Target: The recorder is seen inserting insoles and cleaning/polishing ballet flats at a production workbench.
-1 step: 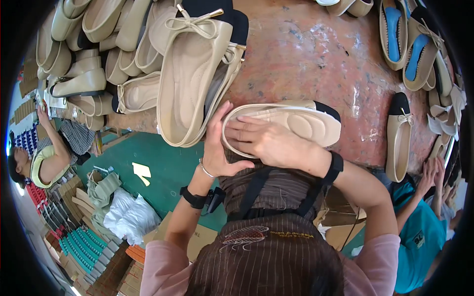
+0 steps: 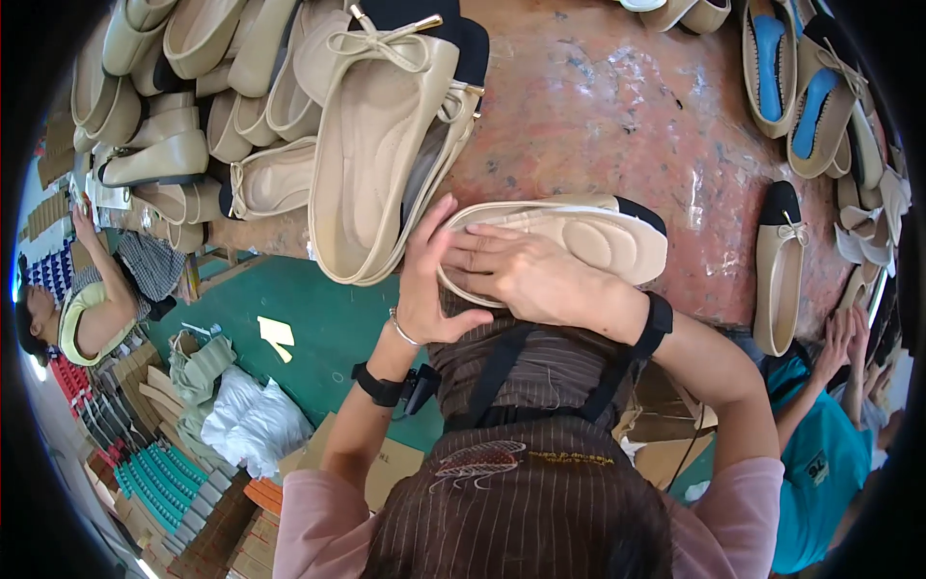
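Nothing had shifted since the earlier head picture, taken at the same instant: both hands sat on the same shoe, and the piles around it lay as they were.

From the head camera, the right hand (image 2: 526,275) lay flat, fingers spread, pressing down on the cream insole (image 2: 588,236) inside a beige flat shoe (image 2: 632,210) with a black toe cap, which rested at the near edge of the worn reddish table (image 2: 617,106). The left hand (image 2: 429,289) cupped the shoe's heel end, thumb hooked under and fingers raised along its rim, steadying rather than pinching. Just to the left, a larger pair of beige flats (image 2: 386,145) leaned against the pile, touching or nearly touching the left fingertips. More beige shoes (image 2: 183,145) crowded the far left, and a single black-toed flat (image 2: 776,265) lay well apart on the right. Co-workers' arms showed at both lower sides.

Judging from this, uneven pressure could have left the insole crooked or wrinkled; with the shoe overhanging the table edge, a hard push might have tipped it off.
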Motion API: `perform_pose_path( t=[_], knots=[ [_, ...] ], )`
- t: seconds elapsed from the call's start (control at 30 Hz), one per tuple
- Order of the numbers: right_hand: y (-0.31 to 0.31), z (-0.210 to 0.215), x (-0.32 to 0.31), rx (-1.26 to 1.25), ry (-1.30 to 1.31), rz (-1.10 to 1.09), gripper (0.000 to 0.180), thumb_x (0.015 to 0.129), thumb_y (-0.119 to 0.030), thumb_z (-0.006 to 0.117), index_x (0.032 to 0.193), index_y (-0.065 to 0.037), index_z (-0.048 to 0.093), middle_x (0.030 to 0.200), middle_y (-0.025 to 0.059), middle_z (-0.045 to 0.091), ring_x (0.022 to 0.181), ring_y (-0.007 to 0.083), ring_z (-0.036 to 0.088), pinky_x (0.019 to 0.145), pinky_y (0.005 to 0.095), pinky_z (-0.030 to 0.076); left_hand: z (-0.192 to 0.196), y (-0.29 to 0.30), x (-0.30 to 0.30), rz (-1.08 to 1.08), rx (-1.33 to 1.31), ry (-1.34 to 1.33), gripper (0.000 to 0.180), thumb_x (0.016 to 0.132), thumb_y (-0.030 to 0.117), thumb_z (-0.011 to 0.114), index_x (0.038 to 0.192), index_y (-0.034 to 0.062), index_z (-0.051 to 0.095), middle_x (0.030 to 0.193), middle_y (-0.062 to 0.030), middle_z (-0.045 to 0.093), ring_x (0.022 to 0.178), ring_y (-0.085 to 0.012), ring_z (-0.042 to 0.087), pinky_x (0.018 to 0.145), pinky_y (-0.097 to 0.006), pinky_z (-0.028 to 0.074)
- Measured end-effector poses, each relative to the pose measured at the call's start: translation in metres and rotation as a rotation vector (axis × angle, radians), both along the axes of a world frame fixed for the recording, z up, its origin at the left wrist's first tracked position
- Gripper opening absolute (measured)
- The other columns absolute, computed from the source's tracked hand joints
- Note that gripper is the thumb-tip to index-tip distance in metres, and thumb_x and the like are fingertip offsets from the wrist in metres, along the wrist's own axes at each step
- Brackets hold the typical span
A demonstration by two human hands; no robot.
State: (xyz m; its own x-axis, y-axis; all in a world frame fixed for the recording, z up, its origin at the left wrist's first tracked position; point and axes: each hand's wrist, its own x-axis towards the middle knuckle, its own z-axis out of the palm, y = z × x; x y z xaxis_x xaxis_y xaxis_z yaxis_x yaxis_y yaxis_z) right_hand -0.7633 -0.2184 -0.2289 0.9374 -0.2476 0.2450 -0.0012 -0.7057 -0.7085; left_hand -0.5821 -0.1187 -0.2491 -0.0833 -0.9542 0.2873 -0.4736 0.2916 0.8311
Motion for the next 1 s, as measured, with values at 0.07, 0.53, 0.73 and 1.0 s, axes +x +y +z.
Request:
perform_pose_path(
  t=[0.07,0.53,0.73,1.0],
  knots=[
    [0.004,0.005,0.002,0.053,0.079,-0.029,0.038,0.078,-0.011,0.062,0.113,0.001,0.069,0.13,0.0126,0.063,0.128,0.0252,0.054,0.116,0.0383,0.036,0.003,-0.003,-0.002,0.034,-0.044,-0.027,0.061,0.091,0.044,0.063,0.132,0.0008,0.048,0.145,-0.0326,0.04,0.13,-0.0477,0.045,0.108,-0.052,0.038],
    [0.011,0.029,-0.041,-0.023,0.106,-0.573,0.032,0.063,0.001,0.066,0.092,-0.007,0.077,0.11,0.0156,0.071,0.119,0.0295,0.062,0.113,0.0473,0.036,0.029,0.01,-0.052,0.236,0.031,-0.116,0.045,0.085,0.02,0.066,0.117,0.0005,0.042,0.148,-0.0329,0.036,0.124,-0.0439,0.049,0.107,-0.048,0.038],
    [-0.052,0.052,-0.072,-0.335,0.197,-1.371,0.038,0.078,-0.01,0.073,0.115,-0.004,0.068,0.1,0.0177,0.069,0.102,0.0369,0.065,0.091,0.0463,0.051,0.077,0.007,-0.103,-0.068,0.269,-0.486,0.064,0.074,0.02,0.081,0.127,-0.003,0.052,0.156,-0.0229,0.03,0.097,-0.0364,0.059,0.086,-0.041,0.053],
    [0.048,0.067,-0.074,-0.097,0.272,-0.873,0.046,0.076,0.003,0.065,0.121,0.0,0.062,0.12,0.0249,0.064,0.12,0.0388,0.059,0.106,0.0534,0.042,0.059,0.013,-0.131,-0.159,0.229,-0.765,0.051,0.066,0.017,0.075,0.111,-0.0065,0.066,0.135,-0.0278,0.053,0.084,-0.0307,0.063,0.061,-0.034,0.058]
  ],
)
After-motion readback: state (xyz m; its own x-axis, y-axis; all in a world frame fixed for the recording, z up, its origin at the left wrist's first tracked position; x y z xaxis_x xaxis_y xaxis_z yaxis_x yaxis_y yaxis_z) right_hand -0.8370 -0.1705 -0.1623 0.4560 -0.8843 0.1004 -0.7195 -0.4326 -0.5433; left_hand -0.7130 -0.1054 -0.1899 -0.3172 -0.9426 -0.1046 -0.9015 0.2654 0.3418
